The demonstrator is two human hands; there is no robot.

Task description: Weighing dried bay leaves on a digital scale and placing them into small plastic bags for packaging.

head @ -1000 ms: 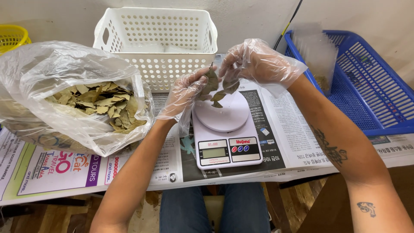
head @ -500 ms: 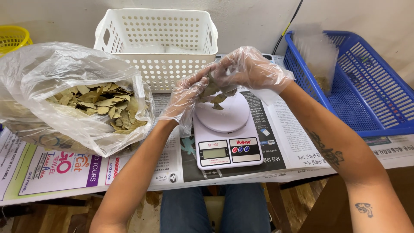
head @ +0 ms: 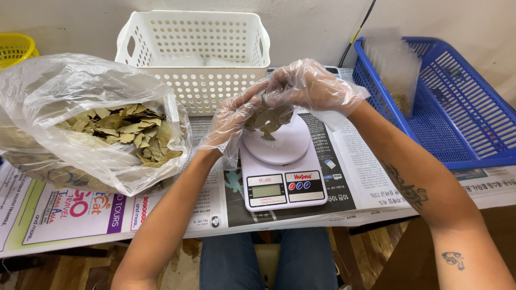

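Above the scale: both gloved hands meet over the round white pan, with a small bunch of dried leaves (head: 267,119) pinched between them.
left hand (head: 232,121): fingers closed round the left side of the leaves, inside a loose clear glove.
right hand (head: 306,86): fingers curled shut over the top of the same leaves, also in a clear glove.
leaves, handling: likely very light, stiff and brittle; they would crack if squeezed, and the slack glove film may slip on them. Best taken by the stems or flat across the blades, with a gentle pinch.
scale (head: 279,167): white, near centre of the desk, round pan far, small grey display and coloured buttons near; pan looks bare under the hands.
bag (head: 80,123): clear plastic, left, mouth open toward the hands, full of the same dried leaves.
white basket (head: 194,53): perforated, far centre, against the wall.
blue tray (head: 457,102): right, slatted, holding upright clear sleeves (head: 395,67).
yellow basket (head: 15,47): far left corner, only partly in view.
newspaper (head: 75,207): covers the desk; a purple and pink advert lies near left, dense grey columns right.
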